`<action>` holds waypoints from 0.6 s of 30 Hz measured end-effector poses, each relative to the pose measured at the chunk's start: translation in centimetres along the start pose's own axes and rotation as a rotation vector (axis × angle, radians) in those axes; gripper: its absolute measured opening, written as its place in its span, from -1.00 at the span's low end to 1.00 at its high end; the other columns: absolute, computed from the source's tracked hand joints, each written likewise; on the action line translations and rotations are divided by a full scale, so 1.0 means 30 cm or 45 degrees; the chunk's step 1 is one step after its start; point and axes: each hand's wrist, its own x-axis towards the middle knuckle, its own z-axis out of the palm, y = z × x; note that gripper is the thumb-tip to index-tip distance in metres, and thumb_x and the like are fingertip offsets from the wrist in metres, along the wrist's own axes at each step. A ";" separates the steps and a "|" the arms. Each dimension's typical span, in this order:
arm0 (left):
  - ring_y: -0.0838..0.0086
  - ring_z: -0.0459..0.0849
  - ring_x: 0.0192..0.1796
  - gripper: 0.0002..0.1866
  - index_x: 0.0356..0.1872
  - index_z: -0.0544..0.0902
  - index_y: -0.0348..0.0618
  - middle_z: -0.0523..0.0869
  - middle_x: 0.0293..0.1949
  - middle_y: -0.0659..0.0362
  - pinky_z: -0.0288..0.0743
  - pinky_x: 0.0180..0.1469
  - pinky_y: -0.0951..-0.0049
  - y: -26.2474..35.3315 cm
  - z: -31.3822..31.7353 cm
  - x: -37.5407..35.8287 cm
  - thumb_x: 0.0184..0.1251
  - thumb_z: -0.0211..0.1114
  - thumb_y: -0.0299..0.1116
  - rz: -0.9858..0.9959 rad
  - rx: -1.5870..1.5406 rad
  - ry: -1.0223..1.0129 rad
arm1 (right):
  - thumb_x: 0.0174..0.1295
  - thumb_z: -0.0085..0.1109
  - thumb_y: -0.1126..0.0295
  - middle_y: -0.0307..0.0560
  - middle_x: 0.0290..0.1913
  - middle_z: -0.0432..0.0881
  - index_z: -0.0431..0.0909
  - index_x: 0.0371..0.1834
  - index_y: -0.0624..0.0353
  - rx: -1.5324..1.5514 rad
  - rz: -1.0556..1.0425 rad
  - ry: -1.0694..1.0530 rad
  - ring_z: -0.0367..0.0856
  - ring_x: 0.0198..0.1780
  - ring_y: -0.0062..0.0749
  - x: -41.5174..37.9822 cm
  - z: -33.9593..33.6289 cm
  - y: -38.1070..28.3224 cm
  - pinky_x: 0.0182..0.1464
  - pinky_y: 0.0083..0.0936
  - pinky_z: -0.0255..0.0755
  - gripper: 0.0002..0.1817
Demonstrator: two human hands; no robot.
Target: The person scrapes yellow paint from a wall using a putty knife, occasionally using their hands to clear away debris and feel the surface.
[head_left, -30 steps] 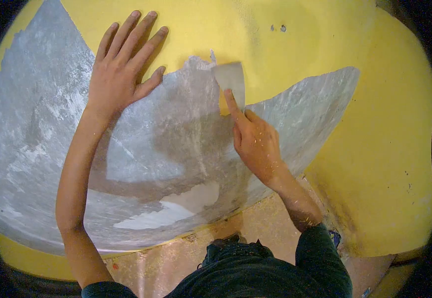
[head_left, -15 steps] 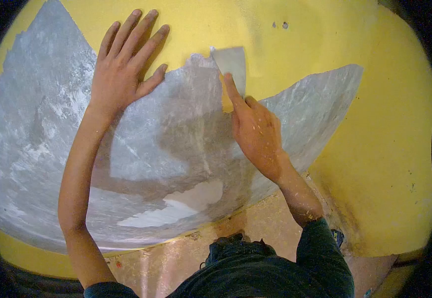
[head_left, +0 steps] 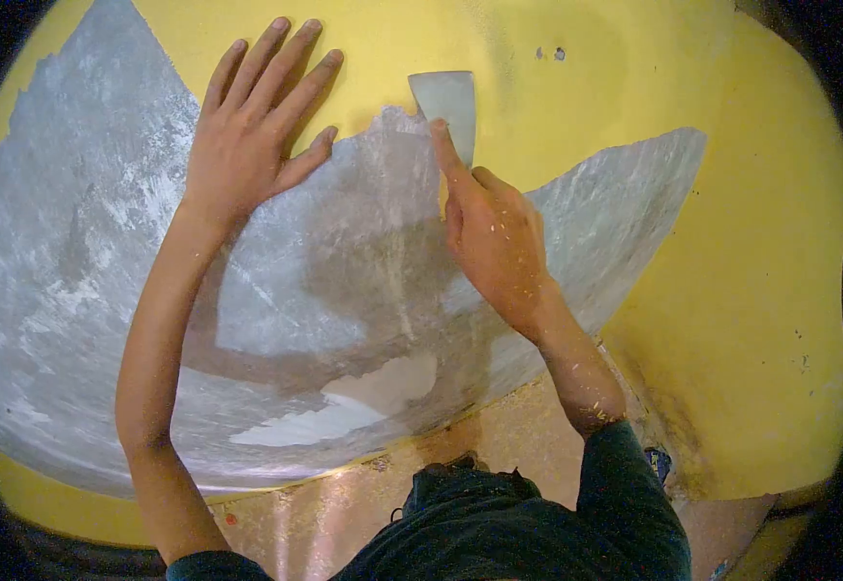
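My left hand [head_left: 247, 131] lies flat with its fingers spread, across the edge between the yellow coating [head_left: 373, 58] and the bare grey area [head_left: 276, 252]. In my right hand [head_left: 494, 228] is a scraper with a wide, flat metal blade [head_left: 448, 102]. The index finger stretches along the blade, and the other fingers curl round a handle that the hand hides. The blade lies over yellow coating, just right of a jagged peak of the grey area. Small yellow flakes stick to my right hand and forearm.
The curved surface stays yellow at the right [head_left: 751, 290], with small dark chips near the top. A pale patch [head_left: 383, 387] marks the lower grey area. Below the surface's lower edge is a brownish floor [head_left: 528, 436]. A dark shoe [head_left: 659, 465] shows at the lower right.
My right hand has moved the scraper slightly upward, and the blade is turned more upright. My left hand appears a little further right, still flat.
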 end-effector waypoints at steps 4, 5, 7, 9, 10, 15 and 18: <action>0.09 0.27 0.69 -0.28 0.57 0.50 0.15 0.36 0.67 0.14 0.12 0.67 -0.09 0.000 0.003 -0.001 0.40 0.35 0.02 -0.011 0.003 0.001 | 0.31 0.22 0.57 0.09 -0.36 0.62 0.25 0.73 -0.13 0.019 0.045 -0.092 0.67 -0.32 0.07 -0.085 0.029 0.002 -0.24 -0.01 0.57 -0.13; 0.12 0.28 0.68 -0.31 0.55 0.52 0.16 0.39 0.64 0.16 0.13 0.68 -0.07 0.004 0.002 0.000 0.42 0.30 0.05 -0.006 0.022 0.013 | 0.31 0.22 0.57 0.09 -0.36 0.62 0.25 0.73 -0.13 0.009 0.042 -0.096 0.67 -0.32 0.07 -0.081 0.020 0.003 -0.24 -0.01 0.57 -0.13; 0.16 0.29 0.68 -0.34 0.53 0.54 0.16 0.42 0.62 0.17 0.14 0.69 -0.06 -0.001 0.003 0.003 0.44 0.26 0.07 0.012 0.043 0.021 | 0.33 0.21 0.57 0.10 -0.36 0.63 0.25 0.73 -0.15 -0.044 0.037 -0.104 0.68 -0.33 0.06 -0.055 0.004 -0.013 -0.25 -0.02 0.57 -0.14; 0.09 0.25 0.70 -0.29 0.56 0.51 0.14 0.34 0.68 0.13 0.10 0.68 -0.10 -0.005 0.005 -0.005 0.41 0.32 0.06 0.009 0.009 -0.016 | 0.33 0.21 0.56 0.09 -0.35 0.64 0.26 0.73 -0.15 -0.075 0.045 -0.126 0.68 -0.33 0.06 -0.069 -0.002 0.011 -0.25 -0.02 0.57 -0.15; 0.09 0.25 0.70 -0.29 0.56 0.51 0.14 0.34 0.68 0.13 0.10 0.68 -0.10 -0.003 0.003 -0.007 0.41 0.32 0.06 0.015 0.001 -0.018 | 0.33 0.22 0.56 0.09 -0.35 0.64 0.26 0.72 -0.15 -0.107 0.055 -0.142 0.68 -0.33 0.06 -0.082 -0.002 0.019 -0.26 -0.03 0.57 -0.15; 0.11 0.22 0.71 -0.31 0.55 0.52 0.16 0.33 0.68 0.14 0.09 0.69 -0.09 -0.001 0.006 0.001 0.42 0.31 0.06 -0.001 -0.003 -0.019 | 0.34 0.21 0.55 0.09 -0.36 0.64 0.26 0.72 -0.17 -0.057 0.050 -0.057 0.67 -0.35 0.07 -0.062 0.005 0.003 -0.27 -0.03 0.57 -0.16; 0.11 0.22 0.72 -0.31 0.55 0.52 0.16 0.33 0.68 0.14 0.09 0.69 -0.09 -0.004 0.004 -0.004 0.42 0.31 0.06 0.004 -0.015 -0.016 | 0.34 0.21 0.56 0.10 -0.36 0.64 0.27 0.72 -0.16 -0.072 0.076 -0.108 0.67 -0.34 0.07 -0.099 0.001 0.008 -0.27 -0.03 0.57 -0.16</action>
